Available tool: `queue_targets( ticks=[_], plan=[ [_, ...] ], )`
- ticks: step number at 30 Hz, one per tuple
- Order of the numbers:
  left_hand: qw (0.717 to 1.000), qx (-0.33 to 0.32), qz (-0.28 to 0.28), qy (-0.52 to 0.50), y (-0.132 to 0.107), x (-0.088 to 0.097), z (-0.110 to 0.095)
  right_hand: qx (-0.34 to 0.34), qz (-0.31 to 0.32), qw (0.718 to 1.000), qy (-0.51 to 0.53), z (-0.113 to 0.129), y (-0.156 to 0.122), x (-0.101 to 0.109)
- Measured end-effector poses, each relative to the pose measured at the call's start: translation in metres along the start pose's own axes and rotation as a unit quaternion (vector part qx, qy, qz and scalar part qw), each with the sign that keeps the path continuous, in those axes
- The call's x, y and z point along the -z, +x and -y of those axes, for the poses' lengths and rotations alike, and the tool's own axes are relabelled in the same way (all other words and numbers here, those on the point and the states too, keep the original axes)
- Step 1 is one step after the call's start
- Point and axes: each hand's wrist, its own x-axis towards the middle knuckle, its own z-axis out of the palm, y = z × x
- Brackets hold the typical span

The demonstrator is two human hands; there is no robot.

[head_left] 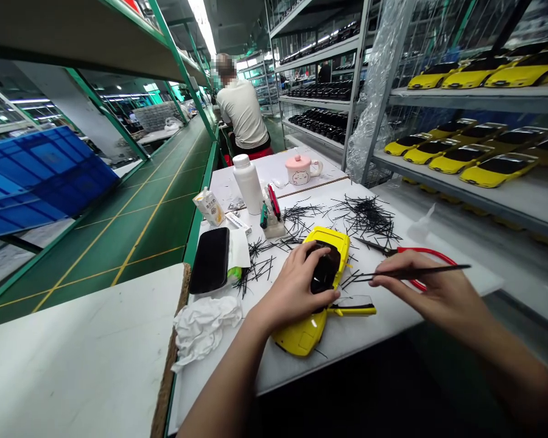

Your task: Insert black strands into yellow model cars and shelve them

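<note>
My left hand point(295, 289) grips a yellow model car body point(301, 334) from above, its fingers across the dark window opening. My right hand point(420, 289) pinches a thin black stick point(415, 272) between thumb and fingers, a little to the right of the car. Red-handled side cutters point(393, 251) lie partly beneath that hand. A yellow strip with a clear pane point(351, 309) sits against the car's side. Loose black sticks point(368, 216) lie in a heap on the white workbench point(374, 340), and others are scattered around the car.
A white bottle point(248, 184), a pink mug point(300, 170), a black phone point(210, 260) and crumpled tissue point(205, 328) stand around the bench. Yellow model cars point(497, 170) fill shelves on the right. A seated co-worker point(242, 112) works ahead, beyond a green aisle.
</note>
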Motion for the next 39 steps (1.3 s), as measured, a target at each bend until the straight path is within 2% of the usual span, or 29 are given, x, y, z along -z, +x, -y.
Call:
queue_targets(
  ticks=[3,10,18,33,39],
  plan=[
    [1.0,0.0,0.0,0.005,0.0,-0.001,0.0,0.044,-0.001,0.998,-0.036,-0.004,-0.004,-0.018],
    [1.0,-0.013,0.002,-0.006,-0.001,0.0,0.001,0.043,-0.008,0.998,-0.036,-0.018,0.002,-0.04],
    [1.0,-0.012,0.025,0.004,-0.001,0.002,0.0,0.097,-0.023,0.99,-0.103,-0.015,0.004,-0.047],
    [0.999,-0.019,0.029,0.021,-0.001,0.001,0.002,0.109,-0.014,0.988,-0.106,-0.016,0.002,-0.048],
    [0.999,-0.016,0.035,0.028,0.0,0.001,0.002,0.139,-0.051,0.984,-0.097,-0.018,0.0,-0.052]
  ],
)
